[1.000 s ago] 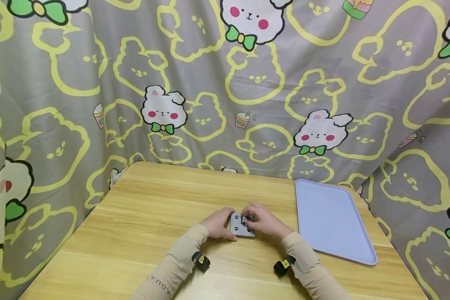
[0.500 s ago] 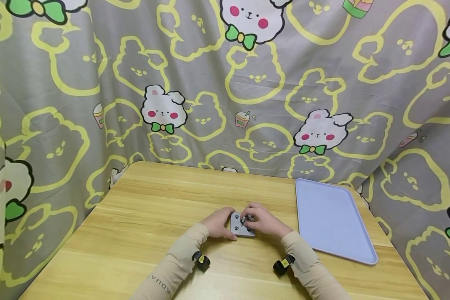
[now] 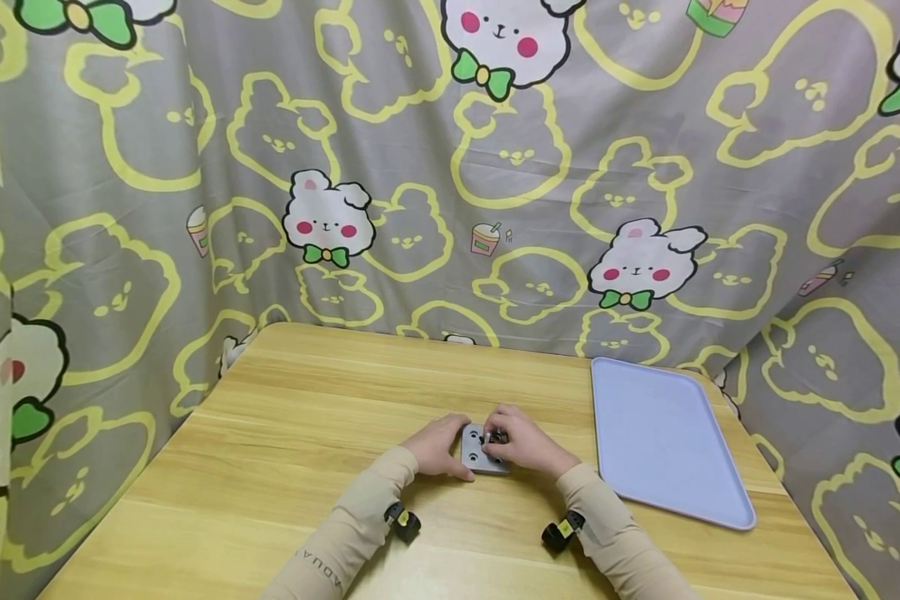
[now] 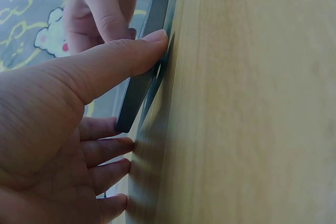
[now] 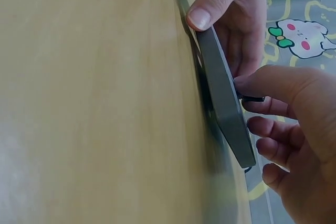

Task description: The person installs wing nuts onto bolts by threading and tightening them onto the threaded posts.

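Observation:
A flat grey plate (image 3: 474,460) with several round dark-rimmed holes lies on the wooden table in the head view. My left hand (image 3: 437,447) grips it along its left side; in the left wrist view the thumb (image 4: 131,56) lies over the plate's near edge (image 4: 137,95). Over the plate's right part is my right hand (image 3: 523,442), covering some of the holes. Its thumb and index finger pinch a small dark metal piece (image 5: 253,98) that stands up from the plate's face. I cannot tell exactly what this piece is.
To the right of the hands lies a pale lilac tray (image 3: 663,442) with a raised rim. A grey curtain (image 3: 420,275) printed with yellow outlines and rabbit faces hangs behind the wooden table (image 3: 330,392). Each sleeved wrist carries a black strapped-on camera (image 3: 402,523).
My right hand has turned slightly around the small metal piece, and its wrist has shifted a little to the left. My left hand and the plate have stayed in place.

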Demonstrator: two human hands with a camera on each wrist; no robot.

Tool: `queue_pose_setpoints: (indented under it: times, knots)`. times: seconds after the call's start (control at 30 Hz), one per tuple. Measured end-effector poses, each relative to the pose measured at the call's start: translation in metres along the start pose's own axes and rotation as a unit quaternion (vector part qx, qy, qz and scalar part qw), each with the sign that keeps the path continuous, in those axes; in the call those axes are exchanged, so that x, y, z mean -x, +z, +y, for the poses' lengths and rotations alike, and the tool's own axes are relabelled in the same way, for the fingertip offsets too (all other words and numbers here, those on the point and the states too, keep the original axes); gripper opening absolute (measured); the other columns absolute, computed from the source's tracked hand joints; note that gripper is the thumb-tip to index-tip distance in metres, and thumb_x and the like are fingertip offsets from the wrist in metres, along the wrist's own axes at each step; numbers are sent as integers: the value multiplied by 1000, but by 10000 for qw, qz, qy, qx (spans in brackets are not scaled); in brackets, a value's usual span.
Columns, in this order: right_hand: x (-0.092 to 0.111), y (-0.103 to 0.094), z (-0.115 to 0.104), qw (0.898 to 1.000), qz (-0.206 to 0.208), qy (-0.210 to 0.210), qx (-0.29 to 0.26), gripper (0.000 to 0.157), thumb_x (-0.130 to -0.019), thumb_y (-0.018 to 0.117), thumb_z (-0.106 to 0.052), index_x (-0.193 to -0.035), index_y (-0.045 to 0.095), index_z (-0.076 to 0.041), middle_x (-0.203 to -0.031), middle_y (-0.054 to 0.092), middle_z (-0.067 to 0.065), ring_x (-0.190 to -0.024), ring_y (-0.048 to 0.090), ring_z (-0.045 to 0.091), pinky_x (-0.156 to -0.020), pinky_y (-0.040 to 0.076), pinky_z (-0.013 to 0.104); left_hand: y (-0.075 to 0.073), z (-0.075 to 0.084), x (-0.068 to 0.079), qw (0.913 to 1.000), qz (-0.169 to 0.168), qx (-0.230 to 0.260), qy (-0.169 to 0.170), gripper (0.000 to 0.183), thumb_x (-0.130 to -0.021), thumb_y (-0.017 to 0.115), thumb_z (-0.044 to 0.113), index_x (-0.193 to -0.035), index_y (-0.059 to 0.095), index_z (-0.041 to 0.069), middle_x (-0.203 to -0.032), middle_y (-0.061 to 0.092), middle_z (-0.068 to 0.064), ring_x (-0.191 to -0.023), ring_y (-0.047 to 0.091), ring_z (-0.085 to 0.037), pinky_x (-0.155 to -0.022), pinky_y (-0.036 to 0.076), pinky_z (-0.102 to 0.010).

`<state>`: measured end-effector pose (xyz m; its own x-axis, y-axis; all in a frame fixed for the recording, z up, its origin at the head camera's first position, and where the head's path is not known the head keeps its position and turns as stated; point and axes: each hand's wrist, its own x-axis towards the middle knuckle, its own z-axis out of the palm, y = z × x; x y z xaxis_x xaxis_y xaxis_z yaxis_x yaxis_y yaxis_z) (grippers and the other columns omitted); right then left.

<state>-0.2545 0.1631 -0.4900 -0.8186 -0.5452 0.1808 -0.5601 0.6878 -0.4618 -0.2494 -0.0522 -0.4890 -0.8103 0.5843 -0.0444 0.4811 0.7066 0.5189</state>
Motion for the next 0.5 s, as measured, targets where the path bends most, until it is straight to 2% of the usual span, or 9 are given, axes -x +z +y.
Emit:
queue_pose_setpoints:
  times: [0.2, 0.5]
  knots:
    - [-1, 0, -4, 9999, -44, 52, 111, 14, -83, 74, -21, -86, 60, -18, -90, 50, -5, -88, 43, 12, -73, 38, 24, 1, 0, 0, 10000, 42, -13, 11, 93, -69, 85, 44, -142, 42, 5, -142, 51, -10, -131, 50, -27, -115, 38, -41]
    - [4, -7, -8, 9999, -143, 91, -22, 16, -84, 74, -24, -92, 62, -17, -93, 51, -5, -88, 45, 12, -75, 40, 25, 1, 0, -1, 10000, 53, 25, -23, 94, -69, 85, 45, -143, 42, 5, -143, 51, -10, -130, 50, -27, -114, 40, -41]
